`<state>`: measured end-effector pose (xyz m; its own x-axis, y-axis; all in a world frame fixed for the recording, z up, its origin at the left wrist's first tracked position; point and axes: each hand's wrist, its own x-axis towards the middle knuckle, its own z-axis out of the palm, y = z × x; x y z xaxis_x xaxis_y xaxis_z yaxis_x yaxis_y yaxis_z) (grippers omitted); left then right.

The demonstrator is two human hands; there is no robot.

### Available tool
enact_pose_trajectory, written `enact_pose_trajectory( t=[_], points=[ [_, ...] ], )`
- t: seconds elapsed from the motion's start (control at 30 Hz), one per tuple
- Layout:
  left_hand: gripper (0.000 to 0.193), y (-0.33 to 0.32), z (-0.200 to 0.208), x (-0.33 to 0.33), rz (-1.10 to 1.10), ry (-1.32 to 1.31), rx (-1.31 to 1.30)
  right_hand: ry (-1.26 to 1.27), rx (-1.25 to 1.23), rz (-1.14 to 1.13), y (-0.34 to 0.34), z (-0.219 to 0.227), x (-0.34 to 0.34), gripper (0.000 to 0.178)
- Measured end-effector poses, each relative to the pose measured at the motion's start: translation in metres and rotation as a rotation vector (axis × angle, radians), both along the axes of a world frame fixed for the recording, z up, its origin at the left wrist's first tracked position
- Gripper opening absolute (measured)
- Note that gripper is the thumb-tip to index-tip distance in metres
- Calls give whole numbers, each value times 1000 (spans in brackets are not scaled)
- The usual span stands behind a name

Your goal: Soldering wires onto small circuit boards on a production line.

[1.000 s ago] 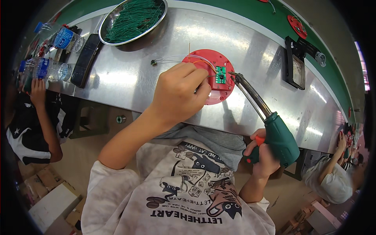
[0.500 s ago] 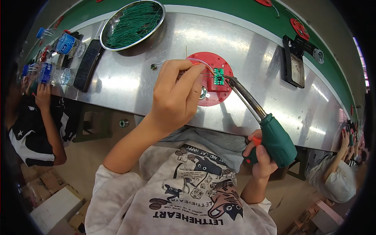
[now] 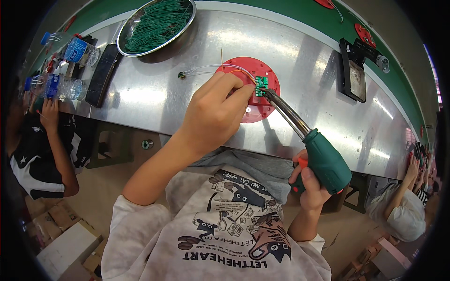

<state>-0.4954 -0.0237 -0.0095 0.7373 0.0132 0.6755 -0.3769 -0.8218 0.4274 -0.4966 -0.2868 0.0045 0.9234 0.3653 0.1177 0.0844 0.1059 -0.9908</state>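
Note:
A round red plastic housing (image 3: 271, 108) lies on the metal table in front of me, with a small green circuit board (image 3: 262, 83) on it. My left hand (image 3: 211, 112) is closed in a pinch at the board's left edge, on what appears to be a thin wire; its fingertips partly hide it. White and orange wires (image 3: 236, 70) arch over the housing from the board, and a small dark part (image 3: 182, 75) hangs at their far left end. My right hand (image 3: 311, 189) grips a green soldering gun (image 3: 328, 159) by its handle, its metal tip at the board.
A steel bowl (image 3: 180, 41) of green wires stands at the back left. Beside it are a long black case (image 3: 103, 75) and plastic bottles (image 3: 52, 86). A black metal stand (image 3: 352, 77) sits to the right. Other people work at both sides; a wire spool (image 3: 147, 144) lies on the floor.
My left hand has shifted right, its fingertips closer to the board. The soldering gun has moved slightly left and up, with its tip further over the board.

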Motion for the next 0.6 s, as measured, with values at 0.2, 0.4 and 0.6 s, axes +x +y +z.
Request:
enact_pose_trajectory(
  t=[0.2, 0.4, 0.6],
  points=[
    [23, 0, -1, 1, -6, 7, -9, 28, -10, -11, 3, 2, 0, 35],
    [22, 0, -1, 2, 2, 9, 10, -31, -134, 59, -3, 6, 4, 45],
    [21, -1, -2, 2, 13, 3, 34, 72, -51, -117, 3, 11, 2, 50]
  ],
)
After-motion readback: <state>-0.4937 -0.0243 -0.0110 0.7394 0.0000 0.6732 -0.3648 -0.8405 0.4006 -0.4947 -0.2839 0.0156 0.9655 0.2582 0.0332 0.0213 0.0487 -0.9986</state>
